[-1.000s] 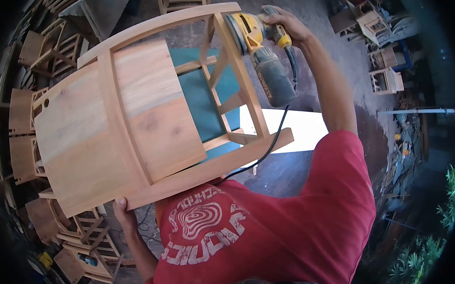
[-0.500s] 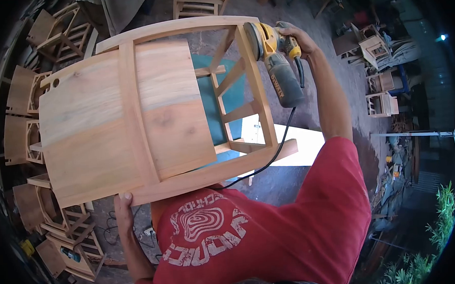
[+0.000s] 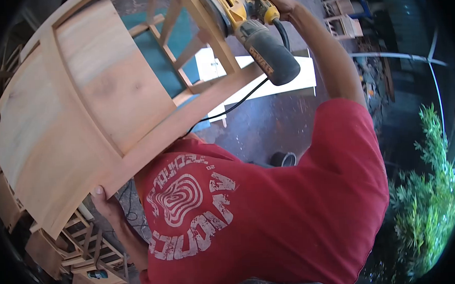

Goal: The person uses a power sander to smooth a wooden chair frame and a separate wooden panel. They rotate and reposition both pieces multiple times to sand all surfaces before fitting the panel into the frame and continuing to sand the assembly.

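Observation:
A wooden chair frame point(image 3: 157, 133) with a flat panel point(image 3: 103, 87) lies tilted across the upper left. My left hand point(image 3: 106, 204) grips its near edge, thumb on top of the wood. At the top centre, my right hand point(image 3: 278, 1) is wrapped round the head of a yellow and black orbital sander point(image 3: 257, 40), whose dust canister points down towards me. The sander's disc lies against the outer face of a slim wooden rail point(image 3: 209, 30) at the chair's end. A black cord point(image 3: 236, 104) runs from the sander over the lower rail towards my shoulder.
A teal surface point(image 3: 153, 50) shows beneath the chair, beside a white board point(image 3: 286, 80). Several wooden chairs point(image 3: 81, 252) stand at lower left, one carrying a teal power tool point(image 3: 97, 274). A dark round container point(image 3: 282, 159) is on the floor; green plants point(image 3: 426, 208) are at right.
My view has turned, so the chair appears further up and left and more slanted. The sander stays against the end rail, and both hands keep their holds.

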Tool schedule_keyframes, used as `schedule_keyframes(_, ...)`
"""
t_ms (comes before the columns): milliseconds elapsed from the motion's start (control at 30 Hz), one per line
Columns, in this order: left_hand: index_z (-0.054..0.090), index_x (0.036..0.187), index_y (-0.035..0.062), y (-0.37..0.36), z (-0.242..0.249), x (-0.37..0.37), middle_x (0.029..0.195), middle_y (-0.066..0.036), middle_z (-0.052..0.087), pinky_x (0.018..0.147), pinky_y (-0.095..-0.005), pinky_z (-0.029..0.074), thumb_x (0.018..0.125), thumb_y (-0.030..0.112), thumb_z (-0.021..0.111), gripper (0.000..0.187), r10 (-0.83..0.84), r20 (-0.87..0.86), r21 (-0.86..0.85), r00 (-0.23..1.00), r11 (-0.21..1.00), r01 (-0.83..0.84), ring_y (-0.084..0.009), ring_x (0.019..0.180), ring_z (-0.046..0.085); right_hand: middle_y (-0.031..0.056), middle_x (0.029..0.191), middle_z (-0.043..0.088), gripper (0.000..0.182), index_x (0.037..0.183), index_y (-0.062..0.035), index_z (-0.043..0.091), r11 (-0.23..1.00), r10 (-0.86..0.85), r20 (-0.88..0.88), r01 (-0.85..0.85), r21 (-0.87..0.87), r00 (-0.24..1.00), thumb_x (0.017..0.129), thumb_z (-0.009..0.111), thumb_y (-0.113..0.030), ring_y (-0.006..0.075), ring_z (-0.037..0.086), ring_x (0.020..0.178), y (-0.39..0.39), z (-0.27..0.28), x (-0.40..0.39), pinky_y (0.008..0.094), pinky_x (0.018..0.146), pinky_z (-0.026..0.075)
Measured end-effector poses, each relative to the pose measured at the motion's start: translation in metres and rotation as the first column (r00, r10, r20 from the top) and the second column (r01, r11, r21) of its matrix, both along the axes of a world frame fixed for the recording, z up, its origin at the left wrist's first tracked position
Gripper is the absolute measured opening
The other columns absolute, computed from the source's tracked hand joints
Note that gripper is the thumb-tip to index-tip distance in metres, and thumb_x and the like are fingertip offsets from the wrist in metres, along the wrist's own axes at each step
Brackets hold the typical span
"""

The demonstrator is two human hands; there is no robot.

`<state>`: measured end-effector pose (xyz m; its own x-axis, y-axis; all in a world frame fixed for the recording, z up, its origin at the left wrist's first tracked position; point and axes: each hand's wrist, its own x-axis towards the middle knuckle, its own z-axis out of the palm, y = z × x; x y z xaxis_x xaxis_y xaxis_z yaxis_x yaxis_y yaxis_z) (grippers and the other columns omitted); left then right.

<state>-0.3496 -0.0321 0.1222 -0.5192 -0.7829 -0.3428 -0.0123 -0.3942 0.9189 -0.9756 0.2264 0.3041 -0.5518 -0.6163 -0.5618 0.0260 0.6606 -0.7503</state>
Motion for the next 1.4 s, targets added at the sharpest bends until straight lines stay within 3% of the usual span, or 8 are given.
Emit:
schedule_keyframes(433,0.049,0.139,-0.0119,0.004,-0.006,-0.012,0.140,-0.021,0.056,0.119,-0.0422,0.032,0.100,0.036,0.059,0.063,-0.022,0.009,0.017,1.000,1.000,0.022,-0.0290,0.133,0.053,0.0128,0.101,0.073,0.057,0.127,0.0040,0.062,0.976,-0.206,0.092,0.198,0.092,0.974,0.090,0.073,-0.038,0.0143,0.071,0.079,0.062,0.016,0.060,0.0294,0.061,0.060)
schedule_keyframes(500,0.050,0.138,-0.0119,0.004,0.001,-0.018,0.139,-0.021,0.057,0.118,-0.0417,0.033,0.100,0.035,0.059,0.061,-0.035,0.000,-0.015,0.999,0.999,0.035,-0.0287,0.132,0.053,0.0089,0.082,0.068,0.039,0.118,-0.0042,0.065,0.970,-0.218,0.387,0.242,-0.014,0.896,0.086,0.074,-0.024,0.0217,0.068,0.065,0.053,0.017,0.047,0.0350,0.057,0.059)
schedule_keyframes(600,0.052,0.138,-0.0115,0.006,-0.005,-0.024,0.138,-0.021,0.058,0.117,-0.0411,0.034,0.100,0.033,0.059,0.059,-0.055,-0.043,-0.036,0.998,0.998,0.053,-0.0283,0.131,0.054,0.0046,0.075,0.064,0.021,0.104,-0.0047,0.063,0.974,-0.227,0.041,0.227,0.003,0.973,0.093,0.069,-0.022,0.0150,0.062,0.056,0.049,0.032,0.058,0.0308,0.045,0.053)
schedule_keyframes(633,0.052,0.137,-0.0111,0.008,-0.009,-0.024,0.138,-0.020,0.059,0.116,-0.0409,0.035,0.100,0.032,0.059,0.058,-0.055,-0.085,-0.024,0.995,0.998,0.053,-0.0282,0.130,0.055,0.0056,0.078,0.064,0.022,0.109,-0.0062,0.062,0.975,-0.131,-0.073,0.115,-0.193,0.989,0.091,0.070,-0.018,0.0153,0.063,0.061,0.029,0.037,0.079,0.0335,0.050,0.055)
schedule_keyframes(767,0.053,0.138,-0.0073,0.010,0.011,-0.025,0.134,-0.015,0.060,0.110,-0.0391,0.040,0.100,0.034,0.057,0.056,-0.061,0.090,-0.118,0.994,0.990,0.072,-0.0238,0.123,0.056,0.0050,0.106,0.066,0.066,0.147,-0.0082,0.050,0.979,0.200,-0.490,-0.196,0.060,0.848,0.086,0.077,-0.015,0.0123,0.064,0.092,-0.014,0.093,0.148,0.0284,0.079,0.054)
schedule_keyframes(900,0.061,0.126,-0.0096,-0.007,0.032,-0.025,0.123,-0.014,0.066,0.099,-0.0375,0.048,0.097,0.036,0.064,0.054,-0.180,0.024,-0.121,0.983,0.976,0.181,-0.0221,0.111,0.062,0.0125,0.118,0.064,0.072,0.144,-0.0093,0.053,0.900,0.419,-0.625,-0.391,0.191,0.659,0.077,0.079,-0.016,0.0215,0.067,0.100,-0.068,0.125,0.248,0.0343,0.089,0.055)
schedule_keyframes(967,0.061,0.125,-0.0096,-0.005,0.030,-0.024,0.121,-0.014,0.066,0.098,-0.0369,0.049,0.095,0.037,0.067,0.055,-0.246,-0.021,-0.112,0.969,0.964,0.242,-0.0216,0.111,0.063,0.0166,0.124,0.063,0.067,0.139,-0.0098,0.056,0.733,0.518,-0.811,-0.630,0.256,0.273,0.076,0.077,-0.017,0.0315,0.070,0.100,-0.075,0.109,0.273,0.0401,0.087,0.057)
schedule_keyframes(1400,0.059,0.131,-0.0028,-0.014,0.020,-0.058,0.117,-0.017,0.070,0.098,-0.0372,0.051,0.090,0.023,0.082,0.054,-0.552,-0.022,-0.363,0.834,0.781,0.508,-0.0278,0.108,0.068,0.0199,0.126,0.057,0.070,0.132,-0.0210,0.062,0.718,0.649,-0.684,-0.565,0.407,0.331,0.067,0.085,-0.007,0.0422,0.069,0.101,-0.123,0.086,0.377,0.0466,0.077,0.061)
